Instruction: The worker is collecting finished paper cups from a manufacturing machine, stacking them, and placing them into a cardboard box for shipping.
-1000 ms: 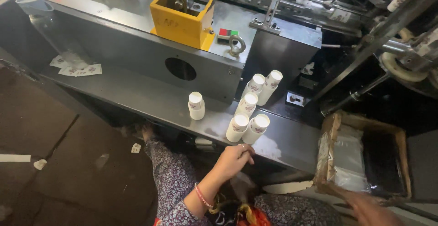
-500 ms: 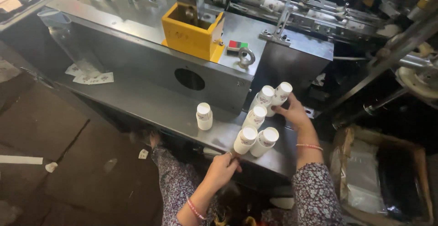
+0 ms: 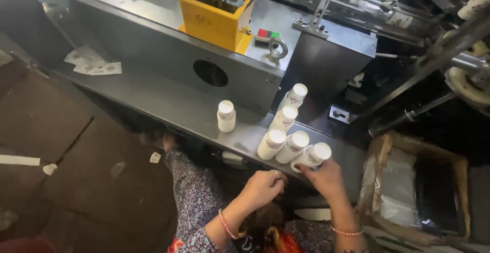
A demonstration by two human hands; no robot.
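Several stacks of white paper cups lie tilted on a grey metal shelf (image 3: 178,105). My right hand (image 3: 326,179) grips the bottom of the nearest cup stack (image 3: 312,156) at the shelf's front edge. Beside it lie two more stacks (image 3: 293,146) (image 3: 270,143), and farther back two others (image 3: 284,117) (image 3: 295,95). A short cup stack (image 3: 225,115) stands upright alone to the left. My left hand (image 3: 263,186) is curled just below the shelf edge, under the front stacks, with nothing visible in it.
A yellow open box (image 3: 214,13) sits on the machine top, with red and green buttons (image 3: 268,33) and an eye bolt (image 3: 275,49) beside it. A cardboard box with a plastic liner (image 3: 418,191) stands at the right. Paper scraps (image 3: 94,68) lie on the shelf's left end.
My right hand came down from the far stacks to the shelf's front edge and now grips the nearest stack. My left hand stayed near the shelf edge.
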